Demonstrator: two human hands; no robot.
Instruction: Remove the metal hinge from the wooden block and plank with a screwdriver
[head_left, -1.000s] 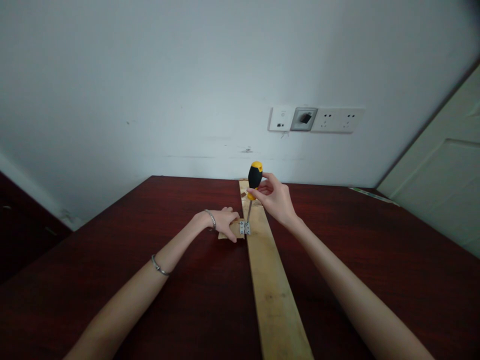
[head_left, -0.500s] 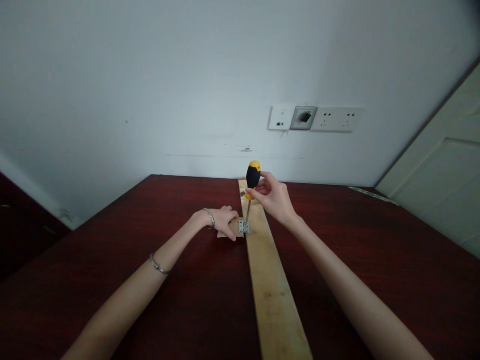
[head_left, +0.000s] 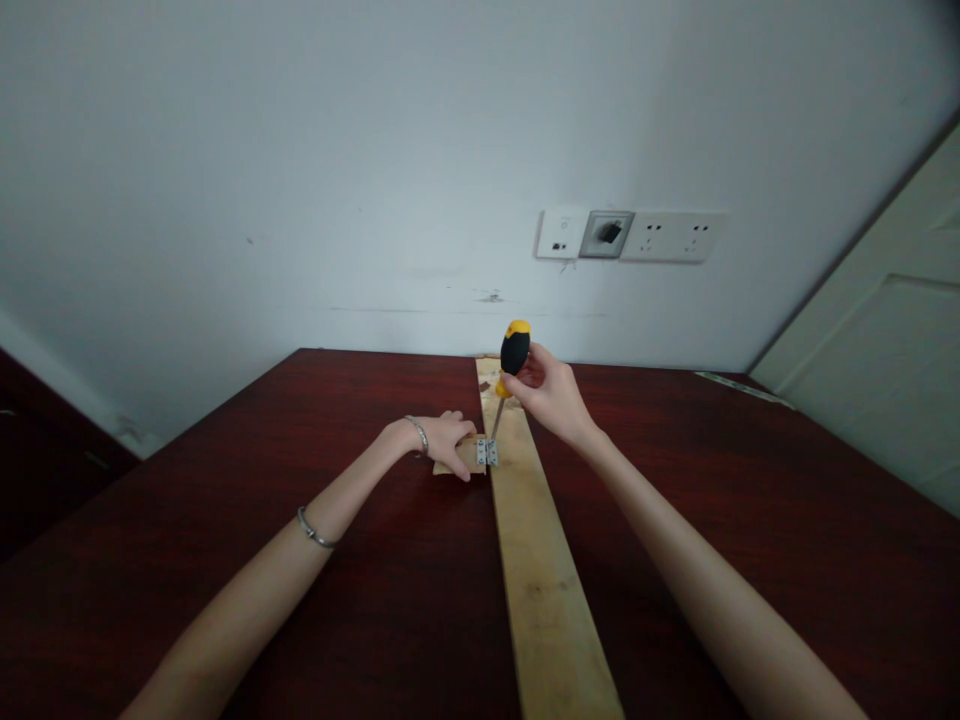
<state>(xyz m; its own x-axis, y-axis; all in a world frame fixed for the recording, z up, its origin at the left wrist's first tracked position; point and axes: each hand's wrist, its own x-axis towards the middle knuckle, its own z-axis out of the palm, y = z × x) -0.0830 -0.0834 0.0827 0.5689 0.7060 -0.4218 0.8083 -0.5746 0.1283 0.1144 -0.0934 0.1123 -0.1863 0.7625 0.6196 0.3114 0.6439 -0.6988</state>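
A yellow-and-black screwdriver [head_left: 514,352] is pinched in the fingers of my right hand [head_left: 553,395], its handle tilted slightly to the right. Its shaft runs down to a small metal hinge [head_left: 487,453], with the tip at the hinge leaf lying on a long wooden plank [head_left: 544,560]. The other leaf lies on a short piece of wood [head_left: 472,457] butting against the plank's left side. Across this short piece lies my left hand [head_left: 448,440], gripping it with the thumb at the near edge and the fingers at the far edge. Part of the piece is hidden under the palm.
The plank lies lengthwise on a dark red table [head_left: 375,620], its far end by the white wall. Wall sockets [head_left: 673,237] with a black plug [head_left: 609,233] are above the table's back edge. At the right stands a pale door [head_left: 892,330]; a thin strip [head_left: 742,388] lies at the back right.
The screwdriver's handle has tipped a little to the right, while its tip remains at the hinge. My left hand stays on the short piece of wood.
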